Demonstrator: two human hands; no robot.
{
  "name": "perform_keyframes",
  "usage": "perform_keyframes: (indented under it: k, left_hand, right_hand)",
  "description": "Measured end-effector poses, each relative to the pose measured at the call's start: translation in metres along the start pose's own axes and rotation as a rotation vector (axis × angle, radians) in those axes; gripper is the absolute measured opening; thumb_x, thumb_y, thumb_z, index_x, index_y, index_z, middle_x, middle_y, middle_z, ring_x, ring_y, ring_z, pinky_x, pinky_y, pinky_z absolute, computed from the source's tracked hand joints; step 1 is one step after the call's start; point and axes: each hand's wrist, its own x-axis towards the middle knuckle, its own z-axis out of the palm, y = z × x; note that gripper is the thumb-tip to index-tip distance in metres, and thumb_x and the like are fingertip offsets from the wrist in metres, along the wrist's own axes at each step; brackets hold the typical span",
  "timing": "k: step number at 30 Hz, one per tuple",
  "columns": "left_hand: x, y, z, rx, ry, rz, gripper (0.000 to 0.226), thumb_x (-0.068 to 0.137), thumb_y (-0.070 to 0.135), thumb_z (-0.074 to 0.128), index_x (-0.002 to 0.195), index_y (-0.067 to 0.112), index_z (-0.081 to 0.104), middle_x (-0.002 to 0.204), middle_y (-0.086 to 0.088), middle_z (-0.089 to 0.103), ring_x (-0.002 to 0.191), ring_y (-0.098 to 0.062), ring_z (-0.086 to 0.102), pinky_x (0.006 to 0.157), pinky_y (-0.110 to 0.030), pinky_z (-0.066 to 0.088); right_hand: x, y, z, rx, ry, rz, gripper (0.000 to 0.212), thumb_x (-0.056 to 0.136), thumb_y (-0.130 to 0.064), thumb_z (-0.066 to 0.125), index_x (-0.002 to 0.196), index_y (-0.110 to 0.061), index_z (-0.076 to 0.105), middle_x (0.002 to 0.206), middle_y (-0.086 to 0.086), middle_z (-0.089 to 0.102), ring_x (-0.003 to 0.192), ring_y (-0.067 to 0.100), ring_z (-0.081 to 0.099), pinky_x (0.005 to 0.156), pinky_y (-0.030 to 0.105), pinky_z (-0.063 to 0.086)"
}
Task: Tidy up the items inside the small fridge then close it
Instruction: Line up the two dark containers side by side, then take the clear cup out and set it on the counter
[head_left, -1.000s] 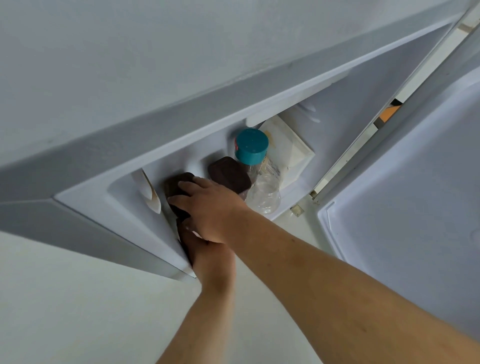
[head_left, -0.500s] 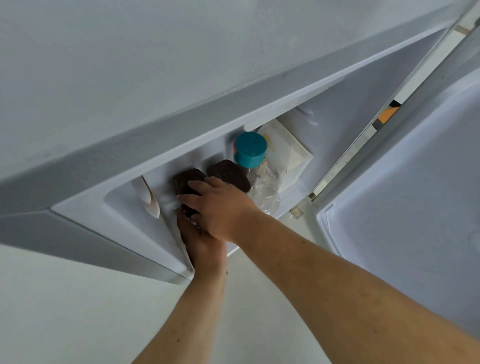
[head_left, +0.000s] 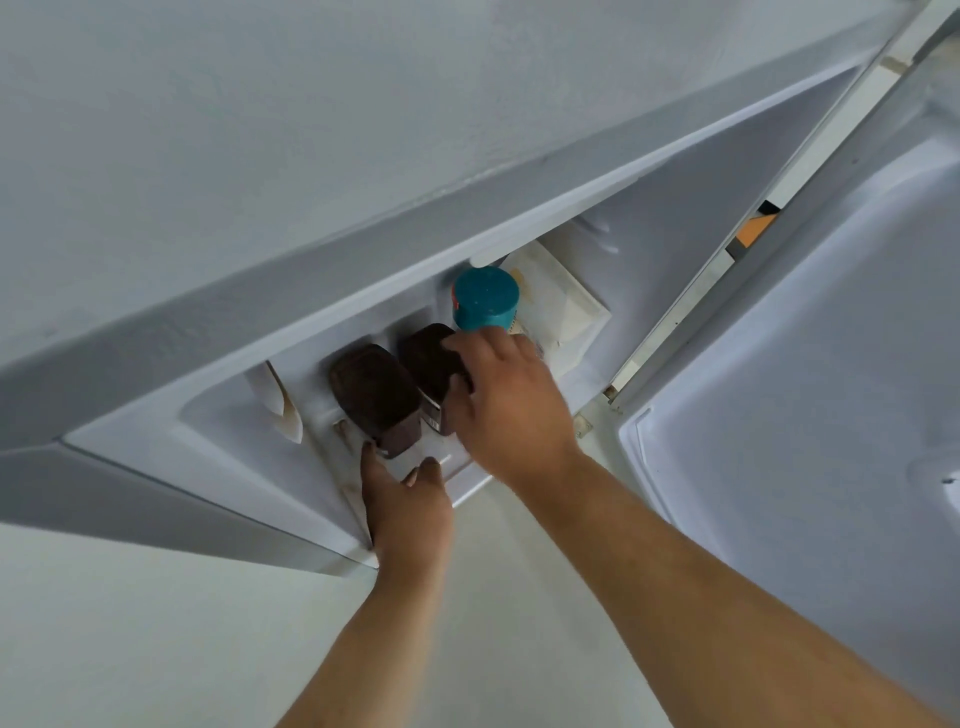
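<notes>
Head view: the small fridge (head_left: 467, 332) stands open, seen from above, its door (head_left: 810, 415) swung out to the right of the cabinet. Taking the teal-capped bottle (head_left: 485, 299) as the landmark, two dark brown containers stand in a row to its left: the right brown container (head_left: 428, 358) just beside the bottle, the left brown container (head_left: 374, 397) next to that one. A pale carton (head_left: 556, 306) lies behind and to the right of the bottle.

A second ago the right hand (head_left: 506, 402) lay over the left brown container, covering it; now it has shifted toward the bottle, and its curled fingers close around the right brown container, with the thumb on the near side. The left brown container is uncovered, upright and square beside its neighbour. The left hand (head_left: 408, 499), which was tucked under the right one, now has its fingertips at the base of the left brown container; they are loosely spread, steadying rather than gripping, though whether they press it or the fridge floor I cannot tell.

So one container appears placed, and the second is probably being lined up. The door is not yet closed.
</notes>
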Motion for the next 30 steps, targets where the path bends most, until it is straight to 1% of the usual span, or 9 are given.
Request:
perform_keyframes:
  k: [2,4,7,10,13,16,20,25,30]
  left_hand:
    - [-0.002,-0.007,-0.005,0.149,0.013,0.013,0.069,0.094,0.021,0.068,0.154,0.025,0.034,0.140,0.011,0.046,0.107,-0.014,0.058,0.091,-0.029,0.046]
    - [-0.003,-0.010,-0.008,0.183,-0.010,-0.005,0.061,0.090,0.027,0.068,0.145,0.028,0.041,0.142,0.009,0.049,0.112,-0.026,0.065,0.096,-0.046,0.054]
    - [-0.001,-0.013,-0.009,0.290,-0.133,0.028,0.039,0.079,0.034,0.063,0.117,0.029,0.055,0.121,0.009,0.066,0.097,-0.017,0.069,0.087,-0.043,0.058]
    - [-0.002,-0.010,-0.003,0.591,-0.299,0.198,0.021,0.084,0.035,0.066,0.104,0.035,0.060,0.113,0.013,0.071,0.095,-0.006,0.067,0.084,-0.036,0.056]
    - [0.001,-0.009,0.006,0.868,-0.388,0.395,0.028,0.087,0.042,0.065,0.114,0.038,0.060,0.118,0.018,0.065,0.103,-0.006,0.062,0.094,-0.040,0.053]
    - [0.004,-0.001,0.017,1.001,-0.440,0.596,0.036,0.089,0.041,0.069,0.123,0.032,0.062,0.122,0.012,0.066,0.104,-0.013,0.067,0.091,-0.037,0.056]
    - [0.006,0.005,0.038,1.198,-0.427,0.842,0.048,0.088,0.041,0.073,0.131,0.025,0.057,0.130,0.000,0.063,0.107,-0.023,0.068,0.082,-0.032,0.054]
    - [0.009,0.011,0.075,1.423,-0.435,0.928,0.076,0.087,0.045,0.074,0.146,0.023,0.033,0.152,-0.006,0.041,0.123,-0.030,0.059,0.089,-0.040,0.059]
    - [0.021,0.016,0.107,1.629,-0.489,0.792,0.098,0.090,0.044,0.072,0.160,0.024,0.008,0.170,-0.008,0.012,0.140,-0.039,0.046,0.098,-0.053,0.056]
  right_hand:
    - [-0.005,0.020,-0.010,-0.025,0.011,0.123,0.040,0.090,-0.018,0.068,0.129,-0.011,0.061,0.122,0.010,0.064,0.105,0.031,0.058,0.086,0.046,0.054]
    - [-0.007,0.035,-0.013,-0.062,-0.071,0.203,0.051,0.091,-0.029,0.070,0.137,-0.016,0.054,0.133,0.006,0.060,0.111,0.028,0.060,0.085,0.040,0.057]
    - [-0.006,0.051,-0.007,-0.133,-0.219,0.234,0.070,0.090,-0.045,0.073,0.148,-0.026,0.040,0.143,0.000,0.054,0.109,0.026,0.065,0.080,0.036,0.058]
    - [-0.001,0.059,0.001,-0.185,-0.297,0.211,0.068,0.092,-0.044,0.072,0.149,-0.028,0.038,0.143,0.001,0.056,0.101,0.026,0.069,0.076,0.035,0.059]
    - [-0.001,0.061,-0.001,-0.164,-0.279,0.210,0.060,0.095,-0.038,0.070,0.147,-0.028,0.043,0.140,0.001,0.058,0.099,0.026,0.069,0.074,0.033,0.059]
    - [-0.011,0.059,-0.015,-0.134,-0.193,0.211,0.056,0.093,-0.039,0.071,0.143,-0.028,0.047,0.137,0.001,0.059,0.096,0.024,0.069,0.071,0.027,0.052]
    - [-0.043,0.056,-0.041,-0.117,-0.058,0.267,0.054,0.091,-0.036,0.074,0.139,-0.026,0.052,0.131,0.000,0.061,0.087,0.023,0.069,0.062,0.026,0.044]
    - [-0.081,0.062,-0.057,-0.136,-0.012,0.391,0.051,0.088,-0.035,0.076,0.133,-0.025,0.054,0.131,0.000,0.059,0.076,0.026,0.069,0.057,0.028,0.045]
    - [-0.117,0.061,-0.055,-0.128,-0.064,0.426,0.052,0.089,-0.037,0.073,0.135,-0.029,0.050,0.129,-0.003,0.057,0.068,0.019,0.065,0.054,0.026,0.049]
